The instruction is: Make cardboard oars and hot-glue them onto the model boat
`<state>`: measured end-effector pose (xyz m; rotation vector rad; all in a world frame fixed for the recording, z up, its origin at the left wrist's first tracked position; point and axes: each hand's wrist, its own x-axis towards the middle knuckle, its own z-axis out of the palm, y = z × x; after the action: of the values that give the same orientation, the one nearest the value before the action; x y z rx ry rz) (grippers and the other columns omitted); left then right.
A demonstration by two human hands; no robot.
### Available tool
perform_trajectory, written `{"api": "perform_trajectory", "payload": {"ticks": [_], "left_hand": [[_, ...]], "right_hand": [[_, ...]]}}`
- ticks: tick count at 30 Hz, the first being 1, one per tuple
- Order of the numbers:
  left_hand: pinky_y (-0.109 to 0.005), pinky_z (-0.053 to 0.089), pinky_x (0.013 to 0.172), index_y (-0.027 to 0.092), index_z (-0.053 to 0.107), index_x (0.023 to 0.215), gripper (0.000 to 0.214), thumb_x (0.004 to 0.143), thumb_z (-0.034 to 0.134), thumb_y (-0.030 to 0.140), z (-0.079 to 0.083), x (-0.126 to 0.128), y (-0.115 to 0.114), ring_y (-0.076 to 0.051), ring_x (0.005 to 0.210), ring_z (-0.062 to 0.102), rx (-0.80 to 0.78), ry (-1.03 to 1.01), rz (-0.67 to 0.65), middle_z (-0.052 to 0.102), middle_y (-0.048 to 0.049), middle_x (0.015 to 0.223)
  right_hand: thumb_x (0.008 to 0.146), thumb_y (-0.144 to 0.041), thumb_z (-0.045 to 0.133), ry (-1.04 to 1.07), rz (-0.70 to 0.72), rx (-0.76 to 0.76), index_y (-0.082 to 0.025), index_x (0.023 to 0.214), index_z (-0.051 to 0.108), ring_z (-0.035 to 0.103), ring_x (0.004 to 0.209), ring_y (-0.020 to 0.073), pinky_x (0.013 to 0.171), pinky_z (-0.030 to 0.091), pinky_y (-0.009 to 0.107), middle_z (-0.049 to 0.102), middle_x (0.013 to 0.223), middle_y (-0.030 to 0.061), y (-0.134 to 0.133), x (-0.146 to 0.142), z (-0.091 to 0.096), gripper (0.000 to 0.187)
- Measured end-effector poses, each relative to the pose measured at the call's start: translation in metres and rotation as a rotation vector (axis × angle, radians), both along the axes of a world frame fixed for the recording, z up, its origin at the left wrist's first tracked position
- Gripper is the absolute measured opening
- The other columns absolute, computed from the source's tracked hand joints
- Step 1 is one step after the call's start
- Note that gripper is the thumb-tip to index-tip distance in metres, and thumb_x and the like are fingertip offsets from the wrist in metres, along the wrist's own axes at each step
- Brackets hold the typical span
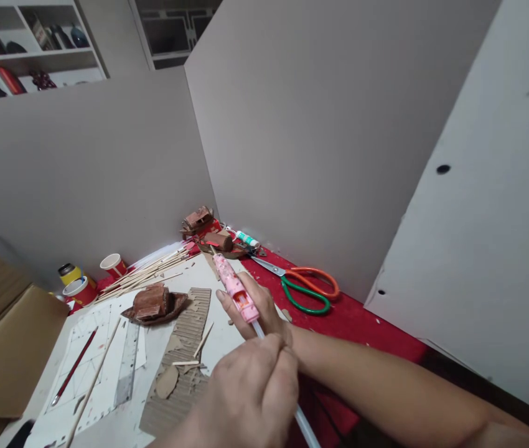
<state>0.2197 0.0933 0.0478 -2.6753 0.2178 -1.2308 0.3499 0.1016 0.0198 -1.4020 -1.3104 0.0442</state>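
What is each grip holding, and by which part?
Right grip: pink glue gun, by its rear half. Left grip: glue stick, just behind the gun.

The glue gun (229, 278) is showing pink with tiny speckles, and orange is peeking out of its side. The glue stick (307, 427) is looking milky white. The scissors (285, 272) are wearing one orange handle and one green. The surface (353, 326) is showing red. The front boat (151, 305) is looking reddish brown, and the cardboard (194, 317) is wearing grey-brown stripes.
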Motion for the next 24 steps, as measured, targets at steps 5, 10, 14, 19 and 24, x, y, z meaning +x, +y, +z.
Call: {"api": "perform_trajectory", "payload": {"ticks": [5,10,14,19,24], "left_hand": [[-0.031,0.058,0.079,0.022,0.049,0.125,0.040,0.087,0.045,0.009,-0.012,-0.009,-0.005,-0.020,0.096,0.067,-0.736,-0.098,-0.013,0.059,-0.0156,0.122],[-0.027,0.055,0.067,0.018,0.057,0.092,0.014,0.087,0.057,0.031,0.012,-0.002,-0.003,-0.016,0.072,0.066,-1.837,-0.154,-0.002,0.064,-0.0048,0.084],[-0.026,0.053,0.061,0.013,0.060,0.085,0.028,0.087,0.054,0.041,0.020,0.009,0.001,-0.015,0.065,0.064,-2.143,0.018,-0.086,0.064,-0.0050,0.073],[-0.027,0.053,0.058,0.010,0.063,0.078,0.039,0.085,0.052,0.047,0.016,0.014,0.001,-0.017,0.055,0.065,-2.260,0.064,-0.013,0.066,-0.0083,0.063],[-0.028,0.053,0.055,0.010,0.064,0.076,0.042,0.087,0.048,0.047,0.016,0.016,0.006,-0.018,0.050,0.065,-2.324,0.061,0.103,0.068,-0.0097,0.060]], "right_hand": [[0.081,-0.023,0.054,-0.149,-0.141,0.196,-0.024,0.081,0.041,0.051,0.050,0.0176,0.051,0.035,0.029,0.051,0.060,-0.0018,0.012,0.013,-0.009,0.013],[0.083,-0.024,0.048,-0.276,-0.205,0.312,-0.023,0.078,0.039,0.048,0.054,0.0184,0.052,0.032,0.029,0.052,0.063,0.0007,0.016,0.023,-0.008,0.010],[0.088,-0.032,0.042,-0.399,-0.192,0.375,-0.024,0.071,0.039,0.044,0.053,0.0181,0.052,0.030,0.030,0.049,0.061,0.0018,0.014,0.024,-0.004,0.020],[0.095,-0.031,0.034,-0.489,-0.213,0.392,-0.022,0.068,0.044,0.039,0.054,0.0185,0.053,0.027,0.031,0.049,0.062,0.0031,0.013,0.024,-0.004,0.030],[0.096,-0.029,0.032,-0.521,-0.252,0.368,-0.020,0.068,0.050,0.040,0.055,0.0187,0.055,0.028,0.032,0.052,0.063,0.0041,0.015,0.026,-0.005,0.035]]}}
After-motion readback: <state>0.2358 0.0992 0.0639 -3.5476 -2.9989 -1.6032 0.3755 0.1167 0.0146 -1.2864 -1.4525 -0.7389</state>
